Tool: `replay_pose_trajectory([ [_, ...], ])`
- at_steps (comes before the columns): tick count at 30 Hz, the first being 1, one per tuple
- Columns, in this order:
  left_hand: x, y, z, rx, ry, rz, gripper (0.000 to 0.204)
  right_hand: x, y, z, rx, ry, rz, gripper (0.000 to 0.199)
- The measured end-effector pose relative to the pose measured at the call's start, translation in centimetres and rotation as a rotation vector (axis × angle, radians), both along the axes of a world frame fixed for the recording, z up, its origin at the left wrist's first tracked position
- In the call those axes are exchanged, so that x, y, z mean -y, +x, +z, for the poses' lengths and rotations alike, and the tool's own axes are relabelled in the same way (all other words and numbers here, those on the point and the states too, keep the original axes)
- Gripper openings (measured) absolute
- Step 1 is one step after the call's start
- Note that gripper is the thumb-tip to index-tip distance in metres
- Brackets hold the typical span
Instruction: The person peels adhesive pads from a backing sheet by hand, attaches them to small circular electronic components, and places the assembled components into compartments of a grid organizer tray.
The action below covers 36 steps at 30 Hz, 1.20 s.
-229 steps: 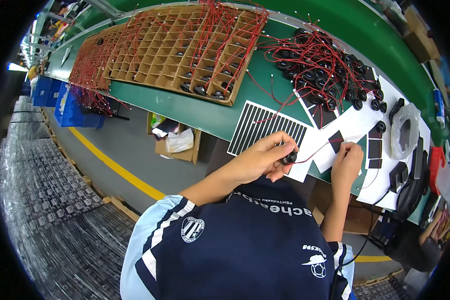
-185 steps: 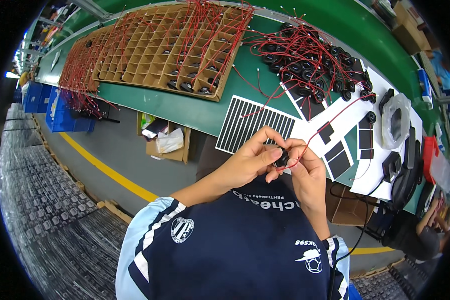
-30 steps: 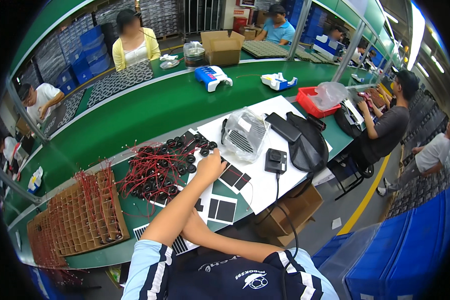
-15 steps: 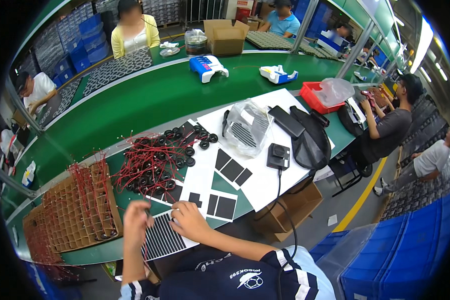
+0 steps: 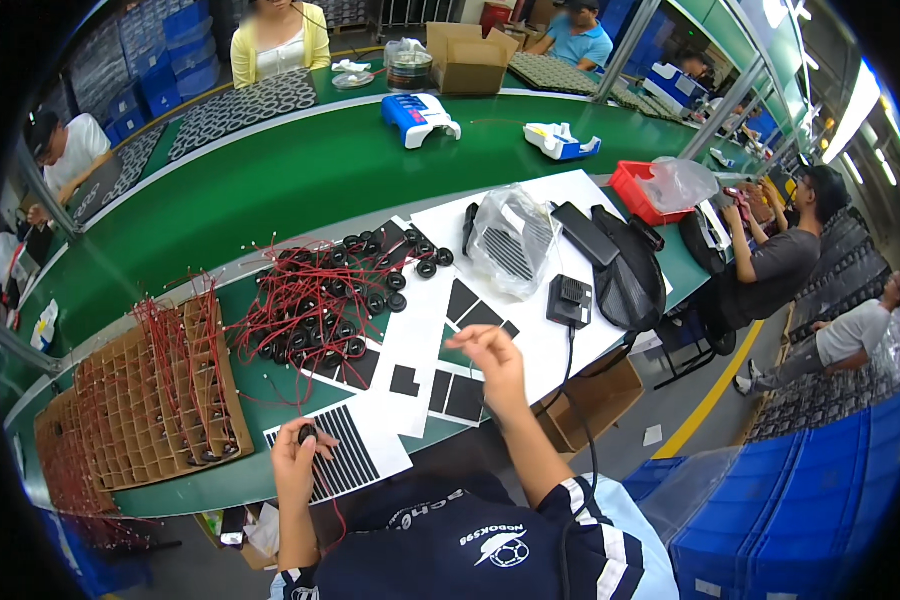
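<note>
My left hand (image 5: pixel 292 462) pinches a small round black part with a red wire (image 5: pixel 307 434), just above the left side of a white sheet with black strips (image 5: pixel 342 445). The wire trails down past my wrist. Raised over the white cards with black patches (image 5: pixel 457 396), my right hand (image 5: pixel 498 365) has its fingers curled with the tips close together. Whatever they may hold is too small to make out. Beyond the striped sheet lies a tangled pile of round black parts with red wires (image 5: pixel 315 300).
At left stands a divided cardboard tray (image 5: pixel 140 400) with red-wired parts. A clear plastic bag (image 5: pixel 513 245), a black boxy device (image 5: pixel 570 300) with a cable and a black mesh item (image 5: pixel 625 285) lie at right. Behind are a red bin (image 5: pixel 650 195), a green belt (image 5: pixel 300 190) and co-workers.
My right hand has left the striped sheet, moving up and to the right. My left hand has lowered to the sheet's left side, the round black part now showing in its fingers.
</note>
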<state>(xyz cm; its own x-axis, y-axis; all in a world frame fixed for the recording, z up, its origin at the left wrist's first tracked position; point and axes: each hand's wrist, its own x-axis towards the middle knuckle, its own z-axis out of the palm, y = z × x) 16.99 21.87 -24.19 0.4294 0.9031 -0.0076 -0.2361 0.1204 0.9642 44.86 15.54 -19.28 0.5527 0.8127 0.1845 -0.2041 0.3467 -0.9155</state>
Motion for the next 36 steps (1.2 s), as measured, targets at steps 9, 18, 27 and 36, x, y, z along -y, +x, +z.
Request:
replay_pose_trajectory([
  [9, 0.2, -1.0, 3.2, 0.354, -0.303, 0.026, 0.045, 0.2, -2.1, 0.8, -0.1, -0.046, 0.36, 0.021],
  [18, 1.6, -2.0, 4.3, 0.555, -0.359, -0.183, 0.042, 0.5, -3.8, 2.3, 0.017, -0.134, 0.505, 0.024],
  [27, 2.1, -1.5, 4.1, 0.387, -0.385, -0.198, 0.034, 0.7, -5.0, 2.5, 0.207, -0.146, 0.594, 0.038],
  [36, 2.9, -1.5, 4.0, 0.269, -0.299, -0.153, 0.033, 0.2, -5.6, 2.1, 0.283, -0.282, 0.658, 0.021],
])
